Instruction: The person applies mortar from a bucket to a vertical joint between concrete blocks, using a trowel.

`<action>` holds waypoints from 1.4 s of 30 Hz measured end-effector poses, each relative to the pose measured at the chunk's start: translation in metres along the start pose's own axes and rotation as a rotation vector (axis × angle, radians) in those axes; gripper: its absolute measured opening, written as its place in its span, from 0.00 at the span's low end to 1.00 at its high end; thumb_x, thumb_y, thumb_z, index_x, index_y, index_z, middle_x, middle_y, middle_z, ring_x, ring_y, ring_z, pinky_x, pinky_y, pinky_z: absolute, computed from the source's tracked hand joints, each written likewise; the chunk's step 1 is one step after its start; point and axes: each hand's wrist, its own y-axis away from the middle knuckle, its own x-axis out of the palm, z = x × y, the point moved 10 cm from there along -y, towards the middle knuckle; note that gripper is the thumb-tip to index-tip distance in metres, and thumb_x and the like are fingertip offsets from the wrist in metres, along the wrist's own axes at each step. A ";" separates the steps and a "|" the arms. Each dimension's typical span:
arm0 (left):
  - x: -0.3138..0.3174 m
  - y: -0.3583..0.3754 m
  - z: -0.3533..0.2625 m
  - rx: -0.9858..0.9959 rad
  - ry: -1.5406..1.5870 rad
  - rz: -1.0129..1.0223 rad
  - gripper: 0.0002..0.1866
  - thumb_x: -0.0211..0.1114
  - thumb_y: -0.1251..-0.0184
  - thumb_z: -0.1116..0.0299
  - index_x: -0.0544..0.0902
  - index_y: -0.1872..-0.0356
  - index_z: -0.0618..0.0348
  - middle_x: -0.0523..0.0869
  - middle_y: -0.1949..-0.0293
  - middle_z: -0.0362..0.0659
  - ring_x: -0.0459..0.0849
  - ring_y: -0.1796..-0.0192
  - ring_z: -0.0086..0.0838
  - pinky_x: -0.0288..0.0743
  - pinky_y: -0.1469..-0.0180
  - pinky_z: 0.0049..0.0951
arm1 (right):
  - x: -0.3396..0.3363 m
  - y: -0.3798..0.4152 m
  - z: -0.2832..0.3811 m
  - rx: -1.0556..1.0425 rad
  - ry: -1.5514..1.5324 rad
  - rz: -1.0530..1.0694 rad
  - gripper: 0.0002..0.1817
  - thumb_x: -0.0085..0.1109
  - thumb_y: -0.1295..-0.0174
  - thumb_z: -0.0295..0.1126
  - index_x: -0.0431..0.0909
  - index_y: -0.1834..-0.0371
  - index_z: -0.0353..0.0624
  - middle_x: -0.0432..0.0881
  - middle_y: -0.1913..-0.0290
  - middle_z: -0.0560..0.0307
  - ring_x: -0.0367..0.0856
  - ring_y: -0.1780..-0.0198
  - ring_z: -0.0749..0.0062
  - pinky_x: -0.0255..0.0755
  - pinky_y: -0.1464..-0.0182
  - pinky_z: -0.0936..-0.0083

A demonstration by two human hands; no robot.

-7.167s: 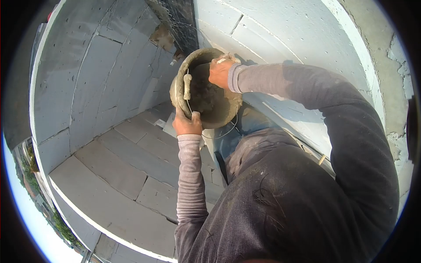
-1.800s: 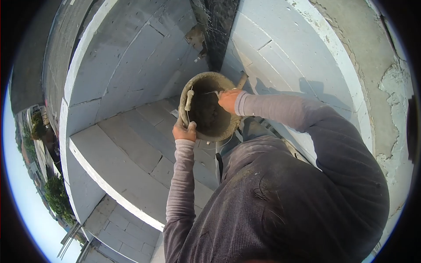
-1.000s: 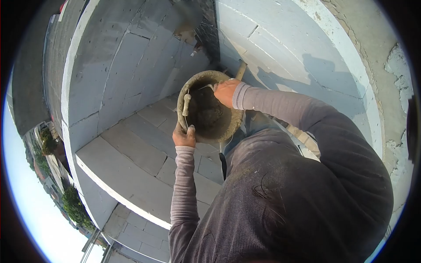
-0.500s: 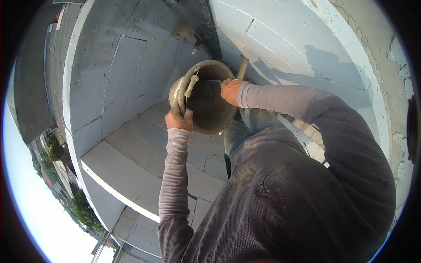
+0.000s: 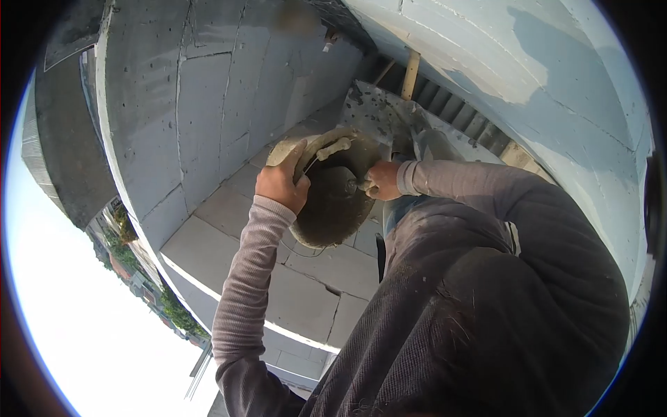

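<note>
A mortar-crusted bucket (image 5: 325, 226) is tilted so its mouth faces me. My left hand (image 5: 283, 182) is closed around the left part of its rim, beside the bail's pale, caked grip (image 5: 333, 149). At the mouth's right side, my right hand (image 5: 382, 181) is closed on what looks like a trowel (image 5: 340, 182). Its grey blade lies inside the bucket, partly lost in shadow, and the fingers cover its handle. Grey residue coats the inner wall.
Pale block walls rise on the left (image 5: 208, 104) and right (image 5: 479, 48). Block flooring (image 5: 299, 292) lies below, with a drop beyond its edge. A wooden stick (image 5: 411, 73) stands near stair-like steps (image 5: 458, 111) and a spattered board (image 5: 372, 111).
The bucket has moved down toward me and tipped differently. Both hands have moved with it; my right hand has shifted slightly right. More of the steps and board shows.
</note>
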 end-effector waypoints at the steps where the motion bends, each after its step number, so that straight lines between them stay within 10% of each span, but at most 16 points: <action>1: -0.008 0.008 0.001 -0.008 -0.013 0.008 0.38 0.66 0.50 0.73 0.76 0.30 0.48 0.89 0.61 0.57 0.89 0.59 0.53 0.84 0.49 0.45 | 0.002 -0.002 0.013 -0.089 -0.052 -0.011 0.18 0.62 0.38 0.41 0.85 0.64 0.31 0.87 0.67 0.37 0.88 0.57 0.43 0.81 0.50 0.57; 8: -0.114 0.066 -0.008 -0.200 0.023 -0.209 0.33 0.64 0.50 0.78 0.81 0.36 0.58 0.86 0.77 0.53 0.89 0.76 0.40 0.84 0.68 0.33 | -0.026 -0.015 0.088 -0.274 -0.140 -0.049 0.18 0.61 0.36 0.41 0.86 0.56 0.35 0.87 0.67 0.42 0.88 0.59 0.46 0.82 0.52 0.59; 14: -0.190 0.114 -0.030 -0.199 0.017 -0.503 0.34 0.63 0.49 0.81 0.81 0.35 0.58 0.91 0.68 0.54 0.92 0.69 0.31 0.84 0.62 0.29 | -0.091 -0.008 0.147 -0.514 -0.114 -0.203 0.17 0.63 0.37 0.39 0.85 0.58 0.33 0.87 0.67 0.41 0.88 0.61 0.48 0.83 0.53 0.60; 15: -0.194 0.120 -0.030 -0.287 0.057 -0.441 0.30 0.61 0.42 0.82 0.77 0.34 0.70 0.91 0.52 0.51 0.88 0.58 0.20 0.81 0.54 0.23 | -0.098 -0.007 0.153 -0.488 -0.072 -0.192 0.17 0.63 0.38 0.39 0.85 0.57 0.33 0.88 0.66 0.42 0.88 0.61 0.48 0.83 0.53 0.60; 21: -0.206 0.168 0.005 -0.381 0.282 -0.667 0.29 0.61 0.37 0.83 0.73 0.32 0.75 0.88 0.47 0.53 0.87 0.48 0.25 0.80 0.45 0.25 | -0.128 0.019 0.210 -0.499 -0.084 -0.094 0.16 0.61 0.36 0.36 0.85 0.58 0.31 0.87 0.67 0.38 0.89 0.60 0.49 0.82 0.53 0.60; 25: -0.192 0.184 0.020 -0.299 0.313 -0.818 0.29 0.60 0.34 0.81 0.70 0.31 0.77 0.87 0.47 0.53 0.86 0.47 0.28 0.79 0.45 0.24 | -0.132 0.024 0.224 -0.464 0.019 -0.055 0.16 0.63 0.36 0.38 0.83 0.61 0.32 0.84 0.73 0.37 0.86 0.67 0.44 0.80 0.58 0.60; 31: -0.100 0.180 0.084 -0.480 0.756 -0.892 0.30 0.61 0.35 0.82 0.69 0.30 0.78 0.85 0.43 0.53 0.86 0.48 0.28 0.79 0.45 0.23 | -0.143 0.037 0.185 -0.097 -0.083 0.197 0.19 0.62 0.34 0.42 0.85 0.59 0.33 0.80 0.80 0.54 0.81 0.84 0.71 0.75 0.81 0.72; 42: 0.087 0.177 0.149 -0.800 1.195 -1.166 0.27 0.61 0.45 0.81 0.79 0.39 0.75 0.89 0.51 0.50 0.88 0.54 0.31 0.80 0.48 0.28 | -0.224 0.085 0.203 0.158 -0.261 0.139 0.17 0.62 0.31 0.41 0.81 0.59 0.33 0.80 0.75 0.59 0.80 0.79 0.78 0.74 0.80 0.78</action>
